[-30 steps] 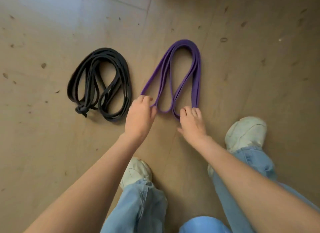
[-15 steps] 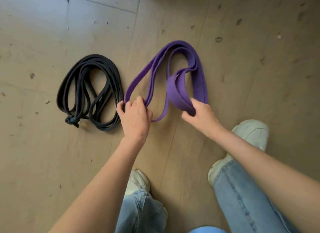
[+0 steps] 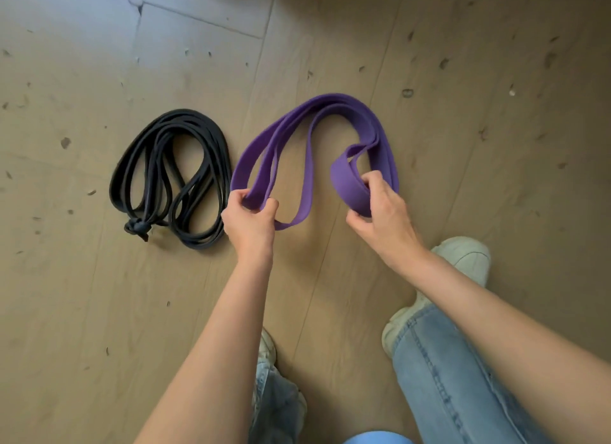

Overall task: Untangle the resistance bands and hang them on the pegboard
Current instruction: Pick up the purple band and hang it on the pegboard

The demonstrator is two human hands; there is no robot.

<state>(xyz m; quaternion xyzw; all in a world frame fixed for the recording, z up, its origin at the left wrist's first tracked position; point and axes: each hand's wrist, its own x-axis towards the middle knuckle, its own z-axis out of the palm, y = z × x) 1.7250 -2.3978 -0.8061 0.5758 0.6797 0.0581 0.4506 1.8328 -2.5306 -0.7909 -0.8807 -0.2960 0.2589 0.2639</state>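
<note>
Two hands at work over a wood-look plank floor (image 3: 463, 80), seen from above. Left hand (image 3: 249, 220) curled around the near left loop of the purple band (image 3: 317, 113), fingers hooked through and thumb closed over the strap. Right hand (image 3: 380, 212) pinching the near right loop of that same band, thumb on top and fingers tucked beneath the folded strap. Purple band lifted at both near ends, arching away toward 12 o'clock in several stacked layers (far bend low, whether touching the boards or just above them not clear), with one loose loop sagging between the hands at about 6 o'clock of the arch.

Black band (image 3: 172, 179) lying flat on the floor at 9 o'clock from the purple one, just beside it, coiled in overlapping loops and cinched by a knot (image 3: 137, 227) at its near left corner, around 7 o'clock of the coil.

Floor tan and matte, with long plank seams running diagonally and many small dark flecks and scuffs scattered across it; paler, bluish light on the boards toward 11 o'clock. Pale sneakers (image 3: 463, 258) and blue jeans (image 3: 439, 377) at 5 to 6 o'clock, right foot planted just nearer than the right hand, left shoe mostly hidden behind the left forearm.
</note>
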